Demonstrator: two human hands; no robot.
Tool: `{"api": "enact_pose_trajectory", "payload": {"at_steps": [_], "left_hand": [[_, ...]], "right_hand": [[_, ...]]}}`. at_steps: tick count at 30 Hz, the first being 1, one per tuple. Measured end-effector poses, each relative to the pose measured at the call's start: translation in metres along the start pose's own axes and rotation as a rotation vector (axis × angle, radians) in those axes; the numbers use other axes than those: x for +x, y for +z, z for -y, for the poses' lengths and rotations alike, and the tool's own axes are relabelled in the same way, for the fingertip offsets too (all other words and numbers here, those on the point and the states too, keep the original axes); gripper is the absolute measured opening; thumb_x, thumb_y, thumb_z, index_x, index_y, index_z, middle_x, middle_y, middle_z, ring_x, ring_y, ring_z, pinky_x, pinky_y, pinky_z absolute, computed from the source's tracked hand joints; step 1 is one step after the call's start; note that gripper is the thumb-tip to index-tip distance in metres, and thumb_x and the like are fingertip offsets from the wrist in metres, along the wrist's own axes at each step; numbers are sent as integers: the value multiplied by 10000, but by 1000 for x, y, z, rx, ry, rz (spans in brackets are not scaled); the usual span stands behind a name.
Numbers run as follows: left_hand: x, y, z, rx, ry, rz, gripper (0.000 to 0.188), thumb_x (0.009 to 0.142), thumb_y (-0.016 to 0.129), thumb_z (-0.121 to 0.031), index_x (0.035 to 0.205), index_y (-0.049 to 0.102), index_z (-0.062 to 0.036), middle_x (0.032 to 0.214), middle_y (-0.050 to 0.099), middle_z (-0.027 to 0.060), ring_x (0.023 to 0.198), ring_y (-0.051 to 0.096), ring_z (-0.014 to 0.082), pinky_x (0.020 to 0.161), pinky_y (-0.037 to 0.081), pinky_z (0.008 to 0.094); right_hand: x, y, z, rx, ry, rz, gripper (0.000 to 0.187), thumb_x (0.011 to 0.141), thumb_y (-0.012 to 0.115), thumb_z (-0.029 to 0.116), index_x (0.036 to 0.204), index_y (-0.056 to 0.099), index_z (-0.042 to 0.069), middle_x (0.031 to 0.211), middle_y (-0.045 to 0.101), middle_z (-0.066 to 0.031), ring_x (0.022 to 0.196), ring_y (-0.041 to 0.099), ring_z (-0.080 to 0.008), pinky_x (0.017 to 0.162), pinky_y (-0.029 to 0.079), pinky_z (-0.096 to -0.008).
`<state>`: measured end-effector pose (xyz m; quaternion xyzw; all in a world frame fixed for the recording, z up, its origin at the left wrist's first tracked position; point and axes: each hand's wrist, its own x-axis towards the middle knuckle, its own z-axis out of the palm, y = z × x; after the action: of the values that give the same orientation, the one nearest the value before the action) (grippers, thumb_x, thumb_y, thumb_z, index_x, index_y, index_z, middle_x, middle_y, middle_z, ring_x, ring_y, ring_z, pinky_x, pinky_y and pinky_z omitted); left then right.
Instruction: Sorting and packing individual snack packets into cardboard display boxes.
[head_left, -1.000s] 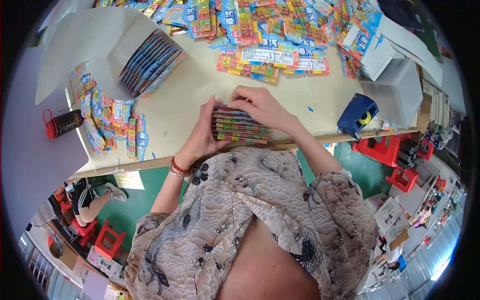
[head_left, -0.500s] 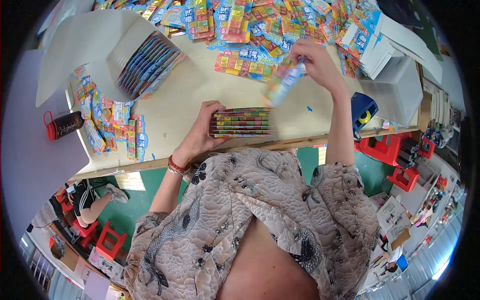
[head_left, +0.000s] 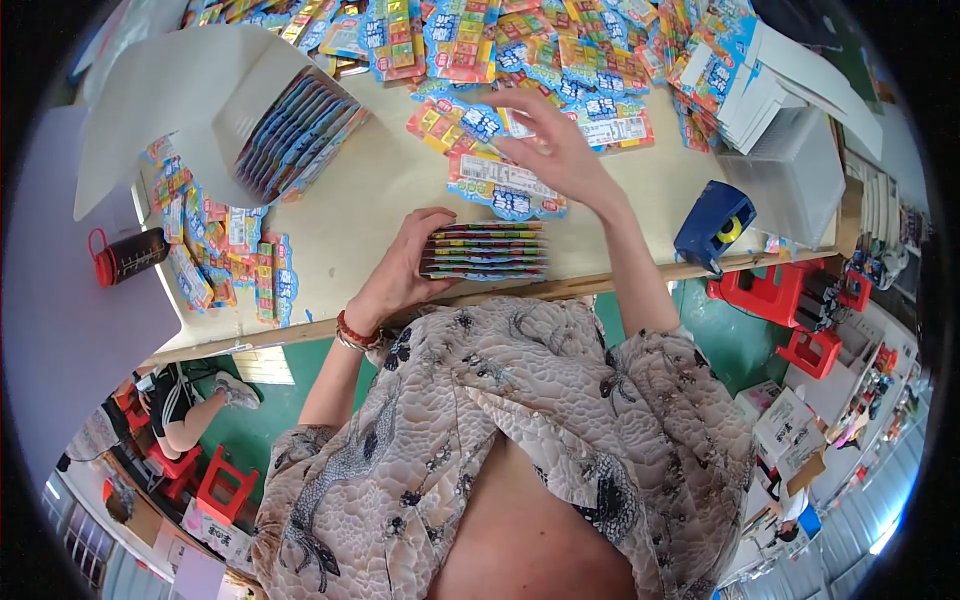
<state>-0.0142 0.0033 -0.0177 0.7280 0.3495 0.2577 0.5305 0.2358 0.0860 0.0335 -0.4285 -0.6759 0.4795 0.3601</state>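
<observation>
A row of colourful candy packs (head_left: 485, 250), seen edge-on and here called the stack, rests at the near edge of the pale table (head_left: 350, 225). The person's left hand (head_left: 403, 258) grips the stack's left end, fingers at the far side and thumb at the near side; a red bracelet (head_left: 352, 333) circles that wrist. Just beyond the stack, a loose pack (head_left: 520, 203) lies with its white label up. Above this pack reaches the right hand (head_left: 560, 150), open, thumb and fingers apart; whether its fingertips touch a pack cannot be told.

Right of the stack, well apart, stands a blue tape dispenser (head_left: 705, 222) with yellow tape. Left of the stack lie a scattered group of packs (head_left: 210, 235) and, farther out, a dark bottle (head_left: 138, 257) with a red cap. Beyond the stack to the left, a tilted translucent bin (head_left: 200, 80) holds a row of packs (head_left: 300, 135); beyond it to the right is a clear box (head_left: 795, 180). Farthest, straight beyond the stack, spreads a large heap of packs (head_left: 560, 50).
</observation>
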Motion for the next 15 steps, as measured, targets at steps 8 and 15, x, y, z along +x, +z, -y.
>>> {"api": "enact_pose_trajectory", "payload": {"at_steps": [8,15], "left_hand": [[1,6,1,98,45,-62,869,587,838,-48,1317,374,-122,1336,354,185,1226,424,356,991,431,398],[-2,3,-5,165,106,-138,1006,553,852,-74,1404,323,-170,1317,374,193,1226,408,364,989,424,425]], "right_hand": [[-62,-15,-30,-486,-67,206,403,850,649,195,1232,583,84,1319,520,-105,1245,461,-295,1048,362,-404],[-67,15,-14,-357,17,312,215,865,622,190,1033,666,63,1040,646,-65,1034,552,-265,883,422,-378]]}}
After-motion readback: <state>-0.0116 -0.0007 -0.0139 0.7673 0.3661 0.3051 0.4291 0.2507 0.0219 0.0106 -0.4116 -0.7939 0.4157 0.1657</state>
